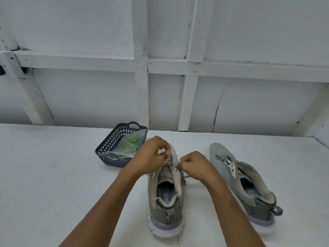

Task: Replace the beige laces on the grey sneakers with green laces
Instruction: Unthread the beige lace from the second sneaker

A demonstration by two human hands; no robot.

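Note:
Two grey sneakers stand heel-toward-me on the white table. Over the near sneaker [165, 196] both my hands work at the beige lace [167, 160]. My left hand [151, 154] pinches the lace above the toe end of the eyelets. My right hand [194, 164] pinches another part of the lace at the shoe's right side; a loose stretch trails out beside it. The second sneaker [243, 184] lies to the right with no lace in its eyelets. Green laces [130, 142] sit in a clear bag inside the basket.
A dark grey perforated basket [111, 142] stands at the back left of the near sneaker. The white table [53, 175] ends at a white panelled wall [160, 86] behind.

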